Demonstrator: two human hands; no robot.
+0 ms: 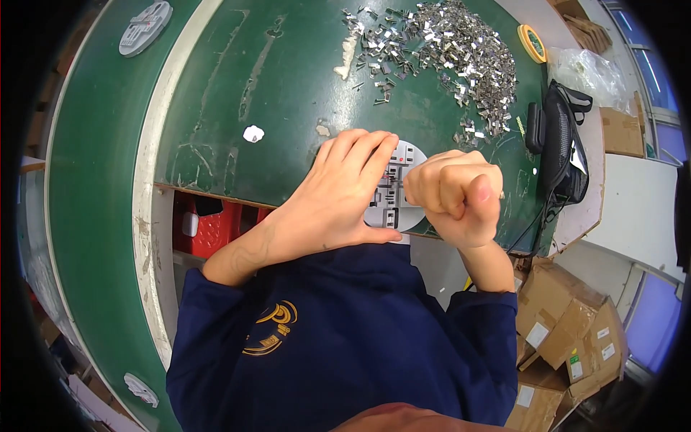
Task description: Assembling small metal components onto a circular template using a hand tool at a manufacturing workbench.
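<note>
A round light-grey plate (411, 218) with small black and red parts set in it lies at the near edge of the green table. My left hand (338, 189) spans its left side, fingertips at the far rim and thumb at the near rim, gripping it. Over the plate's right side is my right hand (461, 198), curled into a fist. Whatever those fingers may hold is hidden. Part of the plate is covered by both hands.
A heap of small shiny metal pieces (468, 54) spreads across the far right of the table (288, 79). A yellow tape roll (532, 44) and a black bag (565, 144) sit at the right. Another grey plate (145, 28) lies on the green strip at the left.
</note>
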